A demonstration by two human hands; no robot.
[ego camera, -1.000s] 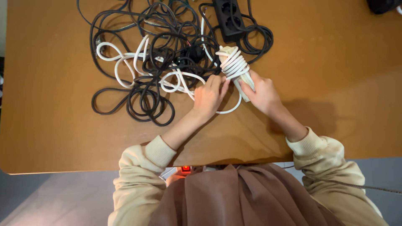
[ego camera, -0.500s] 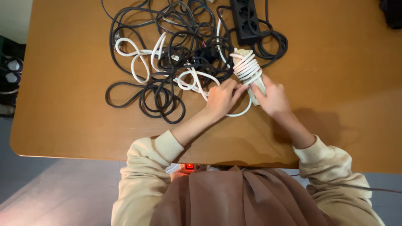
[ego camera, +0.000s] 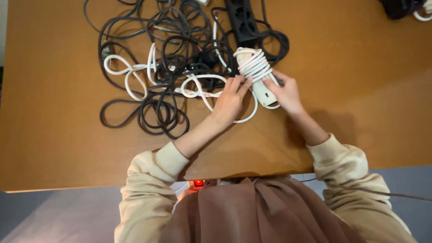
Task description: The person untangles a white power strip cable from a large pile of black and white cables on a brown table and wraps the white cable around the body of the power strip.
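Brown wooden desk (ego camera: pixel 67 135) seen from above, grey floor beyond its near edge. Across the far middle, a tangle of black cables (ego camera: pixel 175 58) with a black power strip (ego camera: pixel 240 20) at its far right side. Threaded through that tangle, a white cable (ego camera: pixel 135 74) looping from the left toward the hands. Just right of the tangle, a white power strip (ego camera: pixel 263 92) lying tilted, its far end bound in tight turns of the same white cable. Right hand (ego camera: pixel 284 92) curled around the near end of the white power strip, fingers closed on it. Left hand (ego camera: pixel 229 101) just beside it, fingers partly bent, fingertips pinching the white cable right at the coil; a loose loop of that cable curving beneath both hands. Cream sleeves and a brown garment at the near edge, a small red light (ego camera: pixel 198 183) just under the desk rim. Far right corner: another dark bundle (ego camera: pixel 402 6), mostly cut off
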